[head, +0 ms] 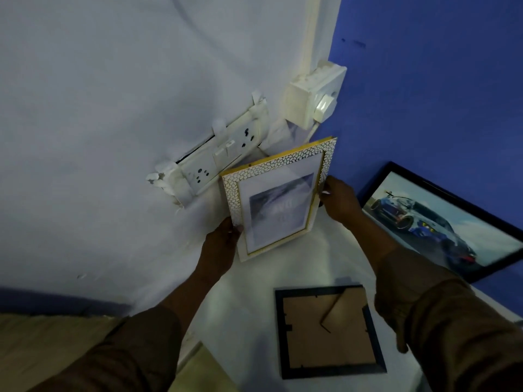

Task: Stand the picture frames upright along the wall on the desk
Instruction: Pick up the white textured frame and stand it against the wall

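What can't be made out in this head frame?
- White-and-gold frame: its picture is washed out by glare; its back and stand face away.
- Small black frame: lies face down, front hidden.
- Car picture: right end cut off by the image edge.
- Left hand, right hand: fingertips behind the frame.

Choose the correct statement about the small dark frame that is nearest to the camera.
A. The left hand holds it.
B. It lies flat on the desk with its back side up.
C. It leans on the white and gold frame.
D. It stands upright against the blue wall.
B: the small dark frame lies flat on the desk, its brown backing board and stand facing up, and no hand touches it.
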Tool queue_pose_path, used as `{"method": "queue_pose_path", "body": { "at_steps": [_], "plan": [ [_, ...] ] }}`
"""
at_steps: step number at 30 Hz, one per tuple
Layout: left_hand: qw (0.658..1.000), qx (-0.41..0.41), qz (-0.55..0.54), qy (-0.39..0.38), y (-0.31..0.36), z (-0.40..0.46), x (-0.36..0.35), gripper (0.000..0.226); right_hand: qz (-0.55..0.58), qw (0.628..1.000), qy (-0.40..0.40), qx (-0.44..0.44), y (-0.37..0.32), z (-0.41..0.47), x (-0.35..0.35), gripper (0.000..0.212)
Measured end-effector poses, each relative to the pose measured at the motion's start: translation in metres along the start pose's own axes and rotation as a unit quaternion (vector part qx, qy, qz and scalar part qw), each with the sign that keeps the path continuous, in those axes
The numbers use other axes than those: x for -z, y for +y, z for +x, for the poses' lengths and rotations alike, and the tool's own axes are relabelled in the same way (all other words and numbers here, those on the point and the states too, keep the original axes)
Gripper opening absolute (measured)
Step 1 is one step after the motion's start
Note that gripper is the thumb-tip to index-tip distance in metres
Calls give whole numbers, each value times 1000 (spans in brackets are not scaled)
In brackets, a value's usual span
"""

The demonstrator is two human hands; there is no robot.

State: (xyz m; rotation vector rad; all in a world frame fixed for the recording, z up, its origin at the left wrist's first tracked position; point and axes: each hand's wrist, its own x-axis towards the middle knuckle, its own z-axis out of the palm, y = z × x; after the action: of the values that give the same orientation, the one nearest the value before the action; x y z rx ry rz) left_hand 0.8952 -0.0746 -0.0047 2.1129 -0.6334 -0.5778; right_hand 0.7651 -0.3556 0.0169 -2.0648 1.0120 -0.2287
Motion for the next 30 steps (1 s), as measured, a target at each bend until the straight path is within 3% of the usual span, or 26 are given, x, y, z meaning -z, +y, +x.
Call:
{"method": "queue_pose_path", "body": {
  "at_steps": [7,13,17,21,26,28,30],
  "plan": [
    [997,-72,12,39,35,-56,13,31,24,999,15,42,3,-77,44,32],
    [985,-82,-128,76,90,-137,0,28,90,994,-18,59,14,-184,99,31],
    [980,-125,-133,81,128,-184,-18,35,135,990,-19,19,35,-254,134,34],
    [975,-182,-118,38,163,-222,-38,33,211,975,72,-20,57,-330,182,39],
    [964,-254,-71,-45,203,-247,-53,25,179,926,333,9,66,-402,248,46],
    [950,-299,-47,-81,218,-254,-56,20,132,924,358,41,61,-427,267,44],
    [934,-337,-19,-120,234,-266,-61,21,90,942,321,42,53,-454,279,31]
  ]
}}
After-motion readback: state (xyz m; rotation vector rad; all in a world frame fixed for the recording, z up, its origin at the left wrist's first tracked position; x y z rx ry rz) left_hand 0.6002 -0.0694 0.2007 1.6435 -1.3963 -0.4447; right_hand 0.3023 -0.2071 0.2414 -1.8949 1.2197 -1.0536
